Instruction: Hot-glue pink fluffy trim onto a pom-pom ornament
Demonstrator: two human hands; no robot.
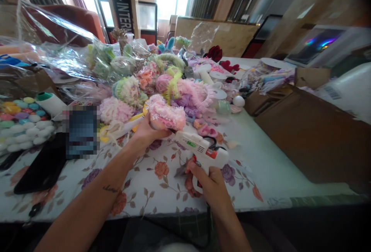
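My left hand [147, 130] is wrapped around a pink fluffy ball [166, 113] of lace-like trim, raised a little above the tablecloth. In my right hand [213, 182] is a white glue gun [189, 143] with a red part at its back, gripped by the handle. Its nozzle points up and left at the ball's underside, close to my left fingertips; whether it touches cannot be made out. A grey pointed thing [181, 171] shows beside my right fingers, partly hidden. A dark cord runs down from the gun's handle.
Behind lies a heap of pastel yarn and trim [127, 89] with clear plastic wrap. On the left are a black phone [42, 167], a pixelated rectangle [82, 132] and several small coloured balls [26, 128]. A cardboard box [304, 136] stands right. Floral cloth [136, 190] covers the table.
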